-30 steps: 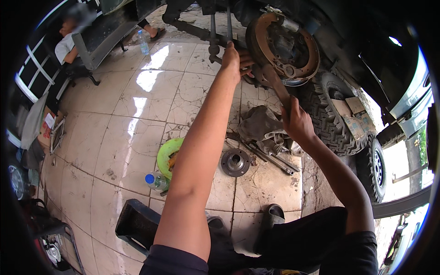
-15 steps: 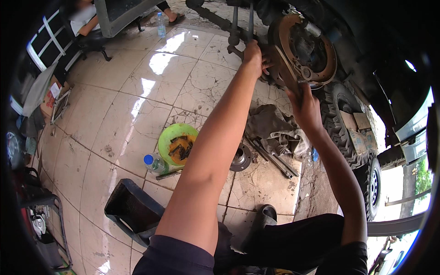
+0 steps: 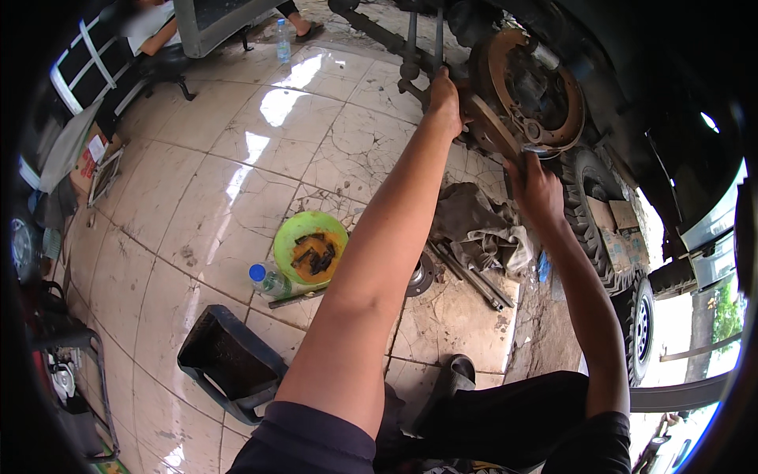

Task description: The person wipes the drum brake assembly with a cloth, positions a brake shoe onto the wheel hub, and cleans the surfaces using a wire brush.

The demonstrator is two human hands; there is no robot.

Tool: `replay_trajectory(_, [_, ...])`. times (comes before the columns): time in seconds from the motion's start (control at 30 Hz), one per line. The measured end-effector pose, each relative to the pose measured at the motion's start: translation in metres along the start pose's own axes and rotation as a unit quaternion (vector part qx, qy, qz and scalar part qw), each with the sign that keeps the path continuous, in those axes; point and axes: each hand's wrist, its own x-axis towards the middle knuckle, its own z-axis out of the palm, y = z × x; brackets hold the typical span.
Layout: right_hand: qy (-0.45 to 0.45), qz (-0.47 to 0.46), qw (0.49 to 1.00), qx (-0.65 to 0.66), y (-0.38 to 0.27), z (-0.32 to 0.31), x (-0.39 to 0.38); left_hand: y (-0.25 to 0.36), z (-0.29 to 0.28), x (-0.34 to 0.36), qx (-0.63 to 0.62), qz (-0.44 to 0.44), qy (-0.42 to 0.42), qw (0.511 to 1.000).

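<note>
At the raised vehicle's underside, my left hand rests against the metal linkage left of the rusty brake assembly; its fingers are mostly hidden. My right hand is closed round a long brown bar-like tool, whose upper part lies beside my left hand, across the assembly's lower left. Under my arms are a grimy cloth, metal rods, a flanged hub half hidden by my left forearm, and a green basin holding orange liquid and dark parts.
A black plastic object and a capped bottle stand on the tiles. A large tyre with cardboard is at right. A seated person and another bottle are at upper left; framed panels line the left.
The view has shifted, placing the brake assembly farther right. My right hand and the tool have moved up and left relative to the assembly, and my left fingers are more hidden.
</note>
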Motion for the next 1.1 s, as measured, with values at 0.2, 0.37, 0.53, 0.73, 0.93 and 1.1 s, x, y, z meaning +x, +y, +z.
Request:
replay_trajectory(0.2, [-0.001,-0.041,0.999,-0.006,0.037,-0.006,-0.009,0.001,-0.023,-0.001,0.019,-0.003,-0.057,0.998])
replay_trajectory(0.37, [-0.040,0.025,0.999,-0.019,0.103,-0.024,-0.090,0.020,-0.015,-0.019,0.166,0.017,-0.098,0.981])
replay_trajectory(0.53, [-0.069,0.000,0.997,0.037,0.076,-0.027,-0.083,0.014,-0.022,-0.009,0.199,0.038,-0.088,0.975])
replay_trajectory(0.73, [0.155,0.035,0.974,0.159,0.043,-0.033,-0.035,-0.007,0.007,-0.006,0.125,0.051,-0.039,0.990])
replay_trajectory(0.93, [0.238,0.199,0.937,0.163,0.087,-0.069,0.060,-0.009,0.029,-0.007,0.152,0.077,0.003,0.985])
replay_trajectory(1.1, [0.292,0.415,0.813,0.284,0.164,-0.010,0.058,-0.023,0.048,-0.011,0.072,0.181,0.041,0.980])
